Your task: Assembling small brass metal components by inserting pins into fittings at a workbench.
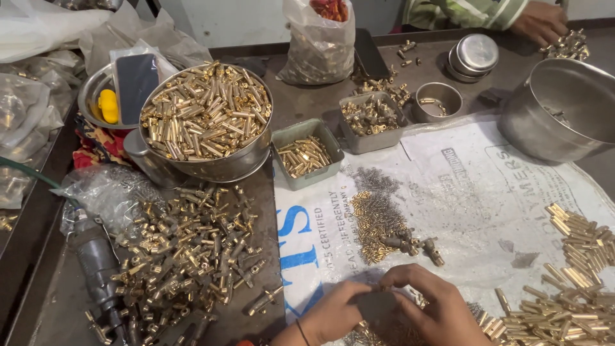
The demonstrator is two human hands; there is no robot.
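Observation:
My left hand [336, 312] and my right hand [430, 302] meet at the bottom middle, fingers pinched together over a small brass part that is mostly hidden between them. They hover over a white printed sack [461, 192] spread on the table. Just beyond my fingers lies a heap of small brass pins [375, 221] with tiny grey springs [375, 179] behind it. To my right a row of long brass tubes [564, 307] runs along the sack. Which hand grips the part I cannot tell for sure.
A big steel bowl of brass tubes [205, 118] stands at the left, with loose brass fittings [192, 250] before it. Two small square trays [306, 154] [371, 120], a round cup [437, 101], stacked lids [473, 56] and a large steel pot [564, 109] stand behind. Another person's hand [541, 22] rests top right.

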